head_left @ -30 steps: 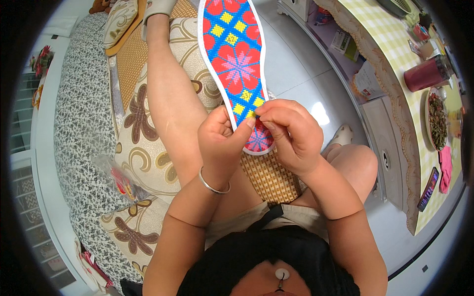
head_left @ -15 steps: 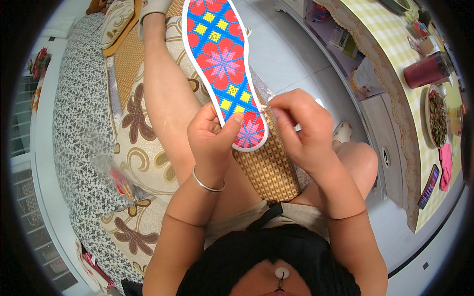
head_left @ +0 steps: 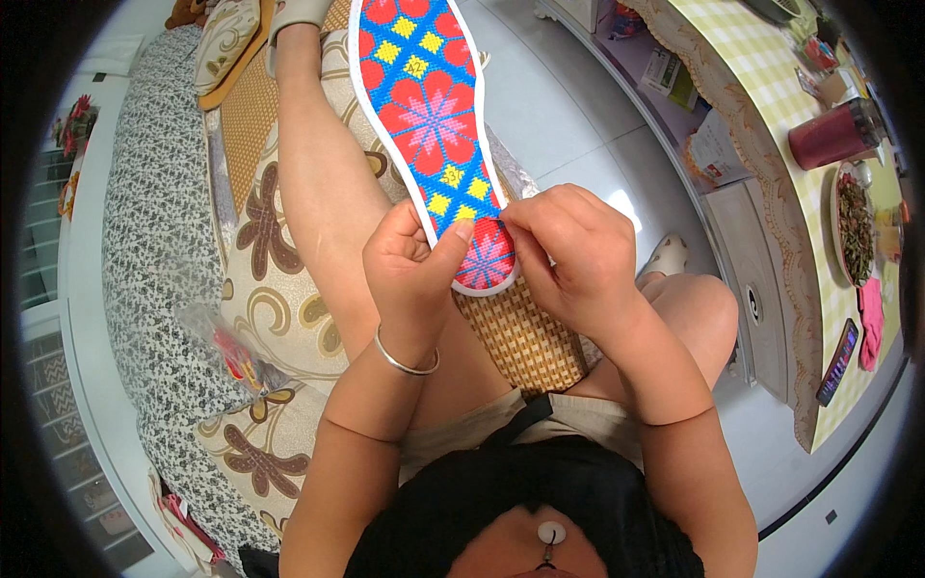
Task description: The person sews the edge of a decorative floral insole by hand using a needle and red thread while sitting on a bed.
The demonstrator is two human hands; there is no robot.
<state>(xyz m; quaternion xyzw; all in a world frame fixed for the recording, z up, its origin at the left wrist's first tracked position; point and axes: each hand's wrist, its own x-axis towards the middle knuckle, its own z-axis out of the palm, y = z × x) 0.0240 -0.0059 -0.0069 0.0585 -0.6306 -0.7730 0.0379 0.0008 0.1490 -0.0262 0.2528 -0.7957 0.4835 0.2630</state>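
Note:
A long embroidered insole (head_left: 438, 120) with red flowers, yellow diamonds, blue bands and a white rim is held over my lap, its far end cut off by the upper edge of the view. My left hand (head_left: 414, 265) grips it near the rounded heel end, thumb on the stitched face and fingers beneath. Against the right rim my right hand (head_left: 578, 255) has thumb and forefinger pinched together. Whatever lies between those fingertips is too small or hidden to make out. A silver bangle (head_left: 407, 358) circles my left wrist.
Under the insole lies a woven tan mat (head_left: 525, 342). On the left is a flower-patterned sofa cover (head_left: 275, 318) with a clear plastic bag (head_left: 236, 356). To the right, a table (head_left: 752, 87) with a checked cloth bears a dark red cup (head_left: 833, 135), a plate of food (head_left: 853, 231) and a phone (head_left: 836, 361).
My right hand has moved slightly left, bringing its pinched fingertips up to the insole's rim. A small whitish bit seen between them before is hidden now. The insole has shifted slightly left.

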